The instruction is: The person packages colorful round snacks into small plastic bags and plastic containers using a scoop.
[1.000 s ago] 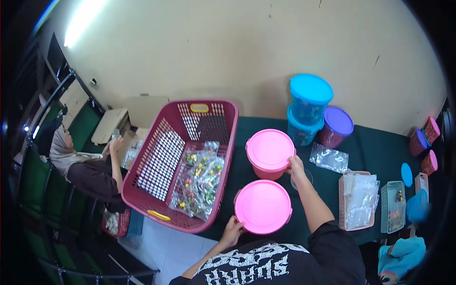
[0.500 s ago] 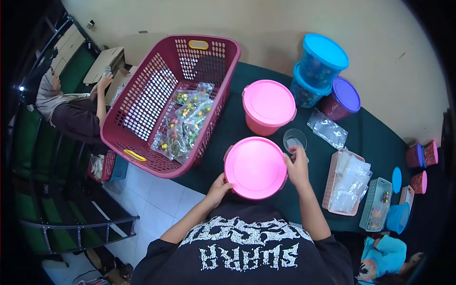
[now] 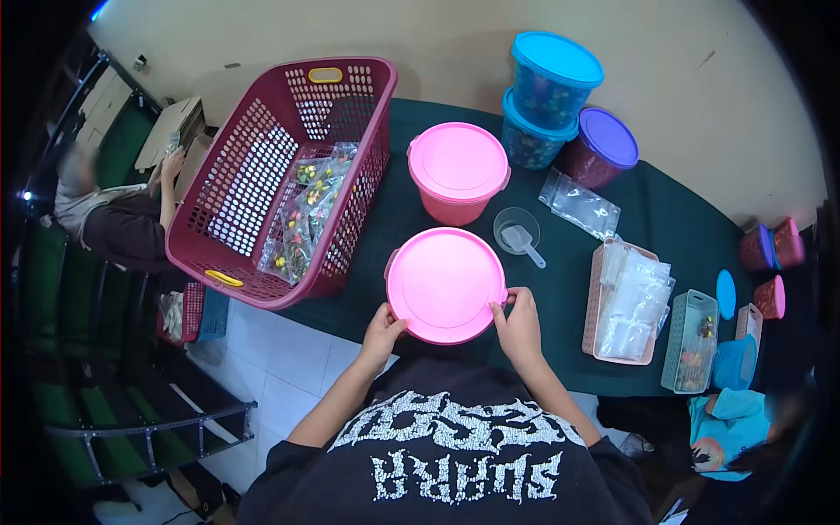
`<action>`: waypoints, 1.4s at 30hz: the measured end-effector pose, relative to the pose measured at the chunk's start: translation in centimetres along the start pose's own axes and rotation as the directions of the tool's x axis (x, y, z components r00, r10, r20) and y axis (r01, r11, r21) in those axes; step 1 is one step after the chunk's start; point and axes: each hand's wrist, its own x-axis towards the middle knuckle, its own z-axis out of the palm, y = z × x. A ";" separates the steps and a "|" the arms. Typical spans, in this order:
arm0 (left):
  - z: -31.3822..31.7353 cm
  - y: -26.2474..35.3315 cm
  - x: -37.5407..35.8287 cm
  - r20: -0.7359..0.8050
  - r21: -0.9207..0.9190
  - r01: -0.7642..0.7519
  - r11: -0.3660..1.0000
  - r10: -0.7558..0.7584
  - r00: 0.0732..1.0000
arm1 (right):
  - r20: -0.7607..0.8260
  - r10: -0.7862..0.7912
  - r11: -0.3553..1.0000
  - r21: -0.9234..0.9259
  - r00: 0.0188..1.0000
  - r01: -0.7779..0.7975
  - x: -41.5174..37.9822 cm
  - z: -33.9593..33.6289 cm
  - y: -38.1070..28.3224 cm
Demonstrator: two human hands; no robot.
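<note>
Directly in front of me stands a pink lidded tub [image 3: 446,284], its round lid on top. My left hand [image 3: 382,335] grips the near left rim, thumb over the lid edge. On the right side, my right hand [image 3: 518,324] pinches the rim near a small side tab. Behind it is a second pink lidded tub [image 3: 458,171]. A clear round bowl [image 3: 505,219] sits to the right, with a small white scoop [image 3: 518,237] resting in it, handle over the edge.
A maroon laundry basket [image 3: 385,114] on the left holds several filled plastic packets [image 3: 306,201]. Stacked blue tubs [image 3: 556,79], a purple-lidded tub [image 3: 606,144], flat plastic bags [image 3: 582,206], a pink bag basket [image 3: 597,297] and a grey basket [image 3: 672,350] stand right. People sit at both sides.
My right hand has left the scoop in the clear bowl and moved down onto the tub's right rim. My left hand stays on the rim. The whole view has shifted slightly.
</note>
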 end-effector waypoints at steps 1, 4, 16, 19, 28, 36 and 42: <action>-0.2 0.1 -0.1 0.007 0.005 -0.001 1.000 0.001 1.000 | -0.008 0.003 1.000 0.003 1.000 -0.003 0.0 0.2 0.1; -0.9 0.8 -0.2 0.102 -0.020 0.034 0.999 -0.031 0.994 | -0.024 -0.047 0.998 -0.048 0.999 0.045 -0.1 1.1 0.2; -4.7 2.8 3.5 0.502 0.151 0.137 0.979 -0.195 0.843 | -0.223 0.072 0.979 -0.169 0.972 -0.111 -0.4 2.7 -0.9; -5.3 3.4 4.2 0.534 0.150 0.132 0.980 -0.193 0.823 | -0.292 0.061 0.960 -0.244 0.955 -0.136 -0.5 3.3 -1.9; -5.4 2.6 5.2 0.625 0.093 0.133 0.987 -0.162 0.764 | -0.386 0.124 0.761 -0.554 0.914 -0.337 0.3 4.6 -4.0; -5.6 2.4 5.8 0.654 0.198 0.109 0.974 -0.214 0.726 | -0.361 0.262 0.748 -0.510 0.895 -0.424 1.2 3.7 -4.0; -5.4 2.3 5.4 0.619 0.208 0.127 0.970 -0.231 0.751 | -0.316 0.407 0.730 -0.452 0.857 -0.513 1.9 3.1 -4.3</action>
